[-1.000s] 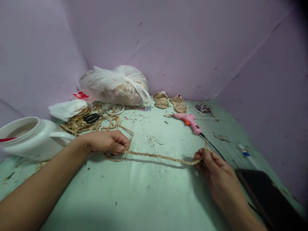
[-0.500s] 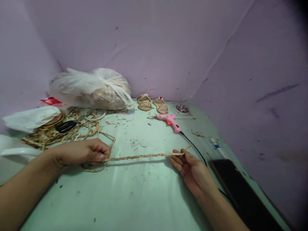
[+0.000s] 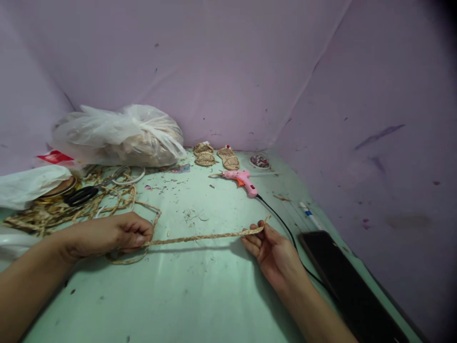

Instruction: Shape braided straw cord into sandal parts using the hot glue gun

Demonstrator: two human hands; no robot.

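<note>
A thin braided straw cord [image 3: 200,237] is stretched between my two hands, just above the green table. My left hand [image 3: 124,232] is closed round it in a fist. My right hand [image 3: 273,252], palm partly up, pinches the cord near its frayed end between thumb and fingers. More of the cord loops out beyond my left hand and runs back to a tangled pile of braid [image 3: 110,200] at the left. A pink glue gun [image 3: 243,181] lies on the table beyond my right hand.
Black-handled scissors [image 3: 84,194] rest on the pile, before a stuffed plastic bag [image 3: 124,138]. Small woven slippers [image 3: 228,158] and a dish of beads [image 3: 260,162] stand near the back wall. A black phone [image 3: 346,281], a marker [image 3: 310,215] and the gun's cable are at the right.
The view has shifted a little to the right, so things appear farther left. Both hands keep their hold on the cord, which bends slightly more near my right fingers.
</note>
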